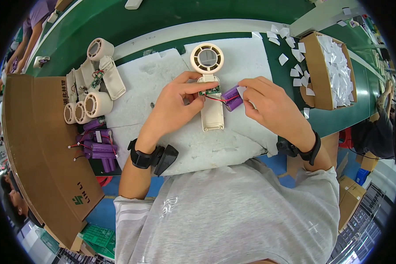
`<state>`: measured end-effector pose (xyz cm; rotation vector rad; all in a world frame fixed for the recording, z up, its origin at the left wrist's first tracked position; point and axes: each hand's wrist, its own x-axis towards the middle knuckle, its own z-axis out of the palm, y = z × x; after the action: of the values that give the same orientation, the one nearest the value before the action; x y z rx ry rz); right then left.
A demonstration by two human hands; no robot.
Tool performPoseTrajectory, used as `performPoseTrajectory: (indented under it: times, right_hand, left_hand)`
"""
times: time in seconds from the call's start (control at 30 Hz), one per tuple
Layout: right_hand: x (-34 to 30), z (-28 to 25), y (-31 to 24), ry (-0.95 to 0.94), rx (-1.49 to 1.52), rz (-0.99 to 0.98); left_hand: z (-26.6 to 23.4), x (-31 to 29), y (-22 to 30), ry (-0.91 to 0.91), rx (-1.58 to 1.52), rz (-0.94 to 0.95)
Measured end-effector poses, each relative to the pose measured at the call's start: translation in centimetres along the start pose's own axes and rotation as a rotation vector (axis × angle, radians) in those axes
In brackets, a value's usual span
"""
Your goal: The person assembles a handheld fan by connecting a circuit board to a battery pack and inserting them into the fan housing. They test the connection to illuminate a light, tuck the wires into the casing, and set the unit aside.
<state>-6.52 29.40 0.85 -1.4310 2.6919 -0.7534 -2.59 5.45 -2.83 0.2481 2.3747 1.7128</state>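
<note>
Purple battery (232, 99) sits just right of the open fan casing (212, 117), seemingly because short wires (217, 100) tether it.
Left hand (177, 103) steadies the circuit board (213, 91) over the casing; right hand (265, 102) pinches the battery, white pad (241, 90) at its fingertips.

Setting: a small-electronics assembly workshop or factory floor. Evidence: a long green-topped workbench (328, 122) carried a white padded mat (138, 83). Cream plastic round-headed fan bodies (98, 104) and purple cylindrical battery packs (103, 149) lay in batches at left; an open brown cardboard box (316, 75) of glossy white pieces (334, 72) stood at right. A person in a purple top (37, 14) and another in dark clothing (378, 132) were visible beyond.
</note>
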Motion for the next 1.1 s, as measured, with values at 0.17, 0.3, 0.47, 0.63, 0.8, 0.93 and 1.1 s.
performPoseTrajectory:
  times: [0.17,0.3,0.47,0.63,0.8,0.93,1.1]
  right_hand:
    - [0.0,0.1,0.8,0.011,0.141,0.053]
    - [0.1,-1.0,1.5,-0.133,0.311,0.272]
    - [-1.2,-5.3,4.6,0.146,0.111,0.326]
    - [-5.2,-11.3,7.9,0.397,-0.634,0.925]
    - [0.3,-2.7,0.4,0.006,0.037,0.293]
    - [1.8,0.6,2.4,-0.235,0.152,0.055]
    - [2.6,0.4,2.6,-0.583,0.81,0.348]
  left_hand:
    - [0.1,-0.1,0.3,0.006,-0.042,-0.062]
    - [0.0,0.2,0.4,-0.004,-0.026,-0.073]
    - [0.0,0.2,0.5,0.027,-0.085,-0.13]
    - [0.4,0.3,0.5,0.062,-0.089,-0.113]
    - [0.4,0.1,0.1,0.088,-0.023,-0.074]
    - [0.4,-0.1,-0.5,0.148,0.001,-0.024]
    - [-0.2,0.4,-1.0,0.199,0.006,0.004]
